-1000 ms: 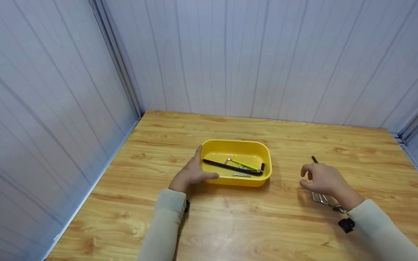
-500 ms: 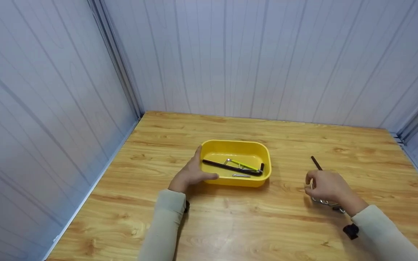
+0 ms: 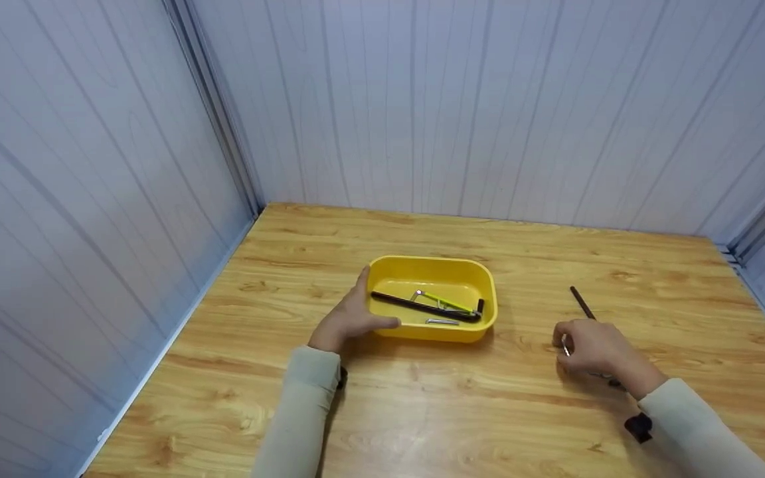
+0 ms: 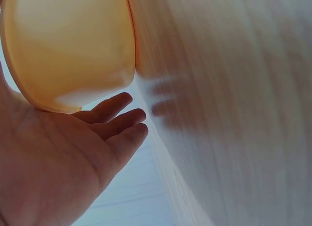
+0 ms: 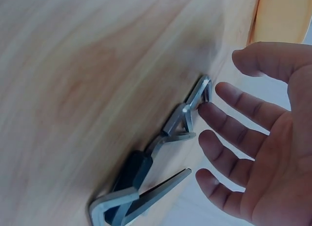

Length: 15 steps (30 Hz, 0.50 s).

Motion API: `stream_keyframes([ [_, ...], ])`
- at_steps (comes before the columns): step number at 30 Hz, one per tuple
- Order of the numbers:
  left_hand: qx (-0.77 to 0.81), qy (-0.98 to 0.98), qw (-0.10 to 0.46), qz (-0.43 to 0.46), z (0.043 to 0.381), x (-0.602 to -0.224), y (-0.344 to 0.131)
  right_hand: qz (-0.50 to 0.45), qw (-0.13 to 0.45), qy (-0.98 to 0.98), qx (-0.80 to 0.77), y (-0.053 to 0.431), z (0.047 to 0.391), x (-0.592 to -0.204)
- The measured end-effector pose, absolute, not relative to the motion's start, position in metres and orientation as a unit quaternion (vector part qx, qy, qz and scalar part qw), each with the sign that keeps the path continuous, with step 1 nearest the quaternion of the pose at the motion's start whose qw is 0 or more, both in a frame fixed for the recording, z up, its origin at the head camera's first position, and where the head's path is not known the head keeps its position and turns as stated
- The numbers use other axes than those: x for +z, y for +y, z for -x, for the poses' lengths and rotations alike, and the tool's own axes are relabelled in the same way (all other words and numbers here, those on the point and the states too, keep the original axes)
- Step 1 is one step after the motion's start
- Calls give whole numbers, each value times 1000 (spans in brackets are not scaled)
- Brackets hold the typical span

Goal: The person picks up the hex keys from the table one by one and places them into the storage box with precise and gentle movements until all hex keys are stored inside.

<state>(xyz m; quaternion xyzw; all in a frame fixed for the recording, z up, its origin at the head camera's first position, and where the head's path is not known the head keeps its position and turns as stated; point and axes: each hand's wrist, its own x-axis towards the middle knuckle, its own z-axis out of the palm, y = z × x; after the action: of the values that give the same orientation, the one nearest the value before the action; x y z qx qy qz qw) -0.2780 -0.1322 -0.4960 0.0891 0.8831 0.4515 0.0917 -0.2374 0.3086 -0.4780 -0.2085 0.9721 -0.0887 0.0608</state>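
At the left end of a yellow bin (image 3: 435, 335), my left hand (image 3: 349, 315) lies with its thumb at the near rim and a finger at the far corner. In the left wrist view its other fingers (image 4: 119, 123) stretch loosely beside the bin's outer wall. Inside the bin lie a long black hex key (image 3: 422, 306), a yellow-green one (image 3: 445, 302) and a small silver one (image 3: 442, 322). My right hand (image 3: 598, 346) hovers over several hex keys (image 5: 173, 121) on the table, thumb and fingers apart. A black hex key (image 3: 582, 302) sticks out beyond it.
The wood-grain table (image 3: 422, 411) runs back to a pale panelled wall (image 3: 449, 113). Another panel wall (image 3: 90, 199) borders its left side. A black wrist device (image 3: 639, 427) hangs at the right sleeve.
My right hand has lowered toward the hex keys and moved slightly nearer the table's front, showing more of the black one. The left hand and the bin stay where they were.
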Motion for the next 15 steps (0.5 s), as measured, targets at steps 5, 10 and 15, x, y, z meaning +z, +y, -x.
stream_keyframes([
  [5,458,879,91,-93,278,-496,-132,238,34,967,-84,306,237,-481],
  [10,448,885,93,-89,279,-497,-132,256,30,962,-90,305,238,-483],
  [15,454,882,91,-93,280,-498,-132,251,36,962,-98,305,239,-483],
])
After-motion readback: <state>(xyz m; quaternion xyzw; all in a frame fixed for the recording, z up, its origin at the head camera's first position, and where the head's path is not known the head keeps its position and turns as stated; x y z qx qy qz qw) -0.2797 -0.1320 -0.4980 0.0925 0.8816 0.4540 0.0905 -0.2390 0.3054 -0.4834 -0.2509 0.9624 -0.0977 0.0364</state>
